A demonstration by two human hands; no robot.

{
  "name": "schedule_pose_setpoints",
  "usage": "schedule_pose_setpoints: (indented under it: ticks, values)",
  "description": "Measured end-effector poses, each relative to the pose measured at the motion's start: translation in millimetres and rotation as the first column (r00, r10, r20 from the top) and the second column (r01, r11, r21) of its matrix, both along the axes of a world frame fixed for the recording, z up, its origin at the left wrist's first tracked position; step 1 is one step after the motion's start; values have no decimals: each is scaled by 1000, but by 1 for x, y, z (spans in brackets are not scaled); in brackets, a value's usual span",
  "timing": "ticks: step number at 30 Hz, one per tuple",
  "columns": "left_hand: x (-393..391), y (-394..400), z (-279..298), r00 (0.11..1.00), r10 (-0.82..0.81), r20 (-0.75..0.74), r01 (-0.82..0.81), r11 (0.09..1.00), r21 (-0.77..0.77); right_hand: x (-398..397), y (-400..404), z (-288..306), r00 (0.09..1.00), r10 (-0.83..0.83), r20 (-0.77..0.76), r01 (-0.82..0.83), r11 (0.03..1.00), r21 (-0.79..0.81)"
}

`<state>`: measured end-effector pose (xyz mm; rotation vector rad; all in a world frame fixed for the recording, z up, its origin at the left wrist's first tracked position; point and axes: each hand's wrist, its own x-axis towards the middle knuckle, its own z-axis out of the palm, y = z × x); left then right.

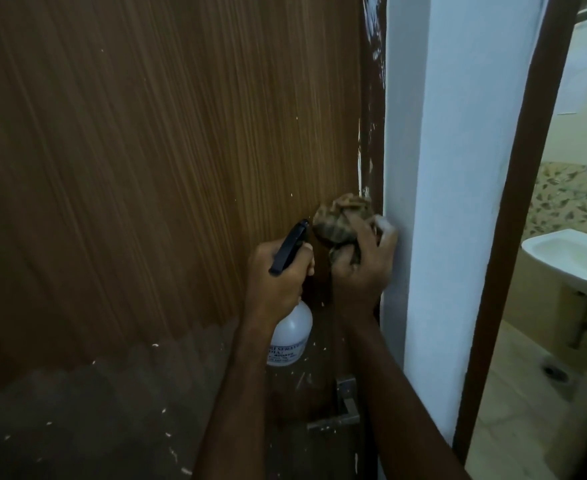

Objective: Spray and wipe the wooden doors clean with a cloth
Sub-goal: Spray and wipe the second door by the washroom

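1. A person's right hand (361, 261) clutches a crumpled brown cloth (340, 220) and holds it against the right edge of a wooden door (146, 168), just beside the white wall (458, 168).
2. The left hand (278, 275) is wrapped around the neck of a white spray bottle (290, 336), its black trigger head (290, 245) angled up toward the door and close to the cloth.
3. White flecks dot the door's lower, darker part and streak its dark frame (371, 98).
4. A metal door handle (345, 405) sits below the bottle, between the forearms.
5. Through an open doorway at right, a white washbasin (569, 261) hangs against a patterned tile wall.
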<state>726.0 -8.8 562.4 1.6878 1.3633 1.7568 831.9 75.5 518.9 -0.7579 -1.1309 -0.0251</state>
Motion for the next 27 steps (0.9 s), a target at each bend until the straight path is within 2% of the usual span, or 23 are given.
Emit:
schedule_pose_setpoints:
  ticks: [3, 5, 8, 11, 13, 16, 22, 27]
  values:
    - [-4, -2, -23, 999, 39, 3, -39, 999, -1, -6, -16, -83, 999, -13, 49, 17, 996, -90]
    - [-3, -3, -40, 999, 48, 15, -47, 999, -22, -6, -25, -106, 998, 19, 55, -12, 992, -127]
    - [-1, -6, -63, 998, 63, 0, -63, 996, -71, -3, -23, -63, 999, 49, -2, -49, 992, -120]
    - [-1, -5, -81, 989, 116, -93, -124, 989, -86, 0, -12, -23, 997, 75, -29, -77, 994, -84]
    - [-1, -5, -90, 973, 136, -186, -150, 987, -62, 1, -13, -41, 998, 59, 30, -57, 996, -64]
    - [0, -7, -106, 976, 89, -199, -105, 992, -74, 10, -22, -86, 994, 96, 48, -90, 989, -117]
    - [2, -8, -135, 953, 92, -288, -165, 957, -239, 31, -16, -62, 984, 168, 59, -153, 967, -203]
    - [3, -9, -144, 943, 125, -310, -200, 954, -224, 28, -16, -90, 981, 98, 166, -74, 987, -143]
